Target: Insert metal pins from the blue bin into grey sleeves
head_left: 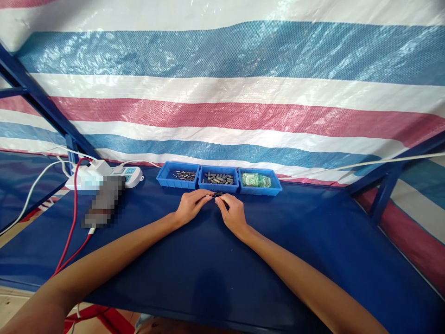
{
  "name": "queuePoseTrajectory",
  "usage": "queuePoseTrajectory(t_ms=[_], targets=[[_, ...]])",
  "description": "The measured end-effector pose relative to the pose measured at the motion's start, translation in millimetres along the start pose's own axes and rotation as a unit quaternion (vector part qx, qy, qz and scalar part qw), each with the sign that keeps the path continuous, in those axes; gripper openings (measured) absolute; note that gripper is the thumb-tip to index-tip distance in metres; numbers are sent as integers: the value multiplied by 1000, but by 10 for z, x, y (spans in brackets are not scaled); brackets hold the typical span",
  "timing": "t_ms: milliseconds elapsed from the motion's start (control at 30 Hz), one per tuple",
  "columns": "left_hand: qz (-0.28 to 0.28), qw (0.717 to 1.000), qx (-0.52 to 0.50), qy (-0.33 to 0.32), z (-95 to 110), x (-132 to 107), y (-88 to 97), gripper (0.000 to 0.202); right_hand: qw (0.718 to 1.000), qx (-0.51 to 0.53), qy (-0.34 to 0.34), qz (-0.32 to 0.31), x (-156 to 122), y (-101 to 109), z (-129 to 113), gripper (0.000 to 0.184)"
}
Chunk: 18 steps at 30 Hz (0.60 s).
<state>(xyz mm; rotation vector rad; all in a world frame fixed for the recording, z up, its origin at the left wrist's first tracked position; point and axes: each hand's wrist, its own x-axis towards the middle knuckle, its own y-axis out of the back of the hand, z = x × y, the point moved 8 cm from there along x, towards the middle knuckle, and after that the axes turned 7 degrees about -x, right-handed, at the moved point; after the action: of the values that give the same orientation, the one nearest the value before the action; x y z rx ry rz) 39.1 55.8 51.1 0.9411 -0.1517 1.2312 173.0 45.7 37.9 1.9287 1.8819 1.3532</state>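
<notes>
My left hand (193,205) and my right hand (232,211) meet just in front of the middle bin. Both are closed, their fingertips pinching a small dark slim piece (217,194) between them; its exact kind is too small to make out. Behind the hands, three blue plastic bins stand side by side. Thin dark and shiny metal rods (185,176) lie in the left bin (177,184). Short grey cylinders (219,178) fill part of the middle bin (219,188). The right bin (260,190) holds small green and white pieces (256,180), seemingly in clear wrapping.
On the left of the blue table (194,273) sit a white power strip (134,177) with plugs and a blurred dark device (106,199) on a red cable (74,213). A striped tarp (225,88) hangs behind, and blue frame bars (378,199) stand at the sides.
</notes>
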Motion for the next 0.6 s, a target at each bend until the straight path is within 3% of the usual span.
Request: queuePoseTrajectory(t_ms=[367,600], targets=[[-5,999,-16,39,-9,-10,22,28,1000,-18,-7,2,11,-8,12,34],[17,1000,12,5,-46,-30,33,29,1000,-8,-12,12,10,27,1,33]])
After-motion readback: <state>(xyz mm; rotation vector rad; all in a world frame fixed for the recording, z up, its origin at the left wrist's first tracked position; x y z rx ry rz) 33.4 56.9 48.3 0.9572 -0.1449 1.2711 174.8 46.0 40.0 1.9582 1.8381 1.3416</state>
